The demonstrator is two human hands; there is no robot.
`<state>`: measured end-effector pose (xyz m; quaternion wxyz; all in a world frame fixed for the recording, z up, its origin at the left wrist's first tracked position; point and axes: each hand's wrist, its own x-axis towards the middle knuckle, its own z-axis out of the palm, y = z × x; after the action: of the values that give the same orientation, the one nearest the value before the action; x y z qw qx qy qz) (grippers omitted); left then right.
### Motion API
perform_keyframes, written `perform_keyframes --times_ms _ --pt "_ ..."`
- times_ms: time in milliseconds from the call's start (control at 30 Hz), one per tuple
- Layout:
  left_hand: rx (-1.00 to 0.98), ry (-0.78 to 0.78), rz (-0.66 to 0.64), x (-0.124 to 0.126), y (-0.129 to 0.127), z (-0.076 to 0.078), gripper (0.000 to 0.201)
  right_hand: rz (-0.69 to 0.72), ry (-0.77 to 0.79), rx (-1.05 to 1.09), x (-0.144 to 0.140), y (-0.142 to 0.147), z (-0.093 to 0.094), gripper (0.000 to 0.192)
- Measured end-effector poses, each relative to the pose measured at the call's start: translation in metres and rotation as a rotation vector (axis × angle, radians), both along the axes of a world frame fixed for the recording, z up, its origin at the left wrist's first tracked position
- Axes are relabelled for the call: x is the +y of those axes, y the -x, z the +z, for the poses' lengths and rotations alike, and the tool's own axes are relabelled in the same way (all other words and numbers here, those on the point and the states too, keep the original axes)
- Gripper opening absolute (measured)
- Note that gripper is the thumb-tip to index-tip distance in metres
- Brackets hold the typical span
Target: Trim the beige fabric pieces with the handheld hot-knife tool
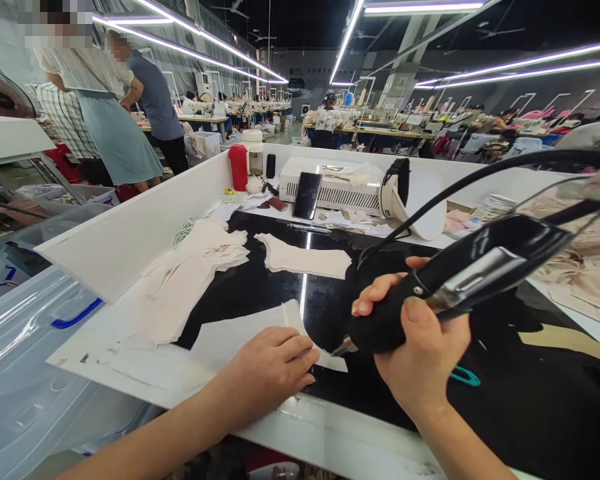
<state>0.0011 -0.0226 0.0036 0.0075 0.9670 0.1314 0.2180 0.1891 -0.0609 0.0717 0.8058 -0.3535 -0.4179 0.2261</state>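
- At the far left of the worktop (130,377) stands a clear plastic bin (25,373) with a blue handle (77,313), set close alongside, presumably to be within easy reach.
- Next, a large stack of pale fabric pieces (187,273) lies at the worktop's left side, fanned rather than squared, perhaps put there to be out of the hands' way.
- Near the middle, the left grip (275,367) presses down on a white sheet (230,333) – palm down, fingers together – likely to hold it steady; whether it also pinches an edge I cannot tell.
- Just beyond, a smaller pale stack (305,259) lies flat on the black surface (260,293), apart from both hands.
- Farther back, a phone (307,193) leans on a white vented box (325,177), probably for support.
- Right of the sheet, the right grip (423,340) is clamped around a corded handheld power tool (473,277); its metal tip (347,347) slants down towards the left fingers – a hold that seems chosen for aim.
- The black cable (530,158) loops above the tool, apparently out of the tip's path.
- Near right, a teal loop-shaped item (474,381) lies beside the right wrist.
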Motion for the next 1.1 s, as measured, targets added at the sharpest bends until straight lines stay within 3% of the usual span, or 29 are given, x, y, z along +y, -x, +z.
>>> perform_keyframes --times_ms 400,833,1100 --pt "-0.051 -0.010 0.000 0.000 -0.002 -0.004 0.026 0.017 0.004 -0.064 0.007 0.004 -0.014 0.034" --pt "-0.035 -0.011 -0.007 0.001 -0.001 -0.004 0.025 -0.032 0.008 -0.027 0.001 0.000 -0.003 0.032" --pt "-0.045 -0.016 -0.015 0.001 0.000 -0.002 0.023 -0.040 0.035 -0.042 -0.001 -0.002 -0.008 0.036"
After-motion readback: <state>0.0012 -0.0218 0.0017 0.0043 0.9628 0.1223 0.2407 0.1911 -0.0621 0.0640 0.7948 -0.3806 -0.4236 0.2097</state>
